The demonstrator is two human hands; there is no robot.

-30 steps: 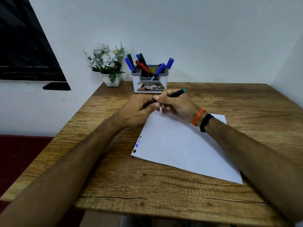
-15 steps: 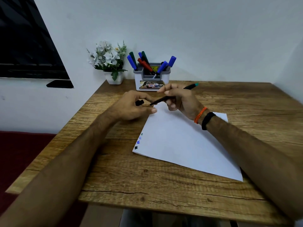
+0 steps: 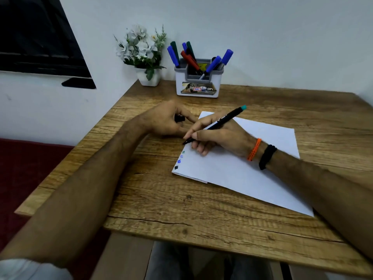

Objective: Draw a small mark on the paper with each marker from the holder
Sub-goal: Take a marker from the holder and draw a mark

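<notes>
A white paper [image 3: 238, 164] lies on the wooden table [image 3: 181, 209], with several small coloured marks [image 3: 180, 159] along its left edge. My right hand [image 3: 218, 136] grips a black marker with a teal end [image 3: 220, 123], its tip down at the paper's left edge just above the marks. My left hand [image 3: 167, 120] rests on the table beside it, fingers closed on the marker's black cap [image 3: 179, 118]. The white and grey holder [image 3: 198, 79] stands at the back with several blue, green and red markers in it.
A white pot of artificial flowers [image 3: 144, 55] stands left of the holder, by the wall. A dark window frame [image 3: 36, 37] is on the left wall. The table's left edge drops to a red surface [image 3: 24, 168].
The cap has come off the marker and stays in my left hand. My right hand has swung the marker down so its tip reaches the paper's left edge.
</notes>
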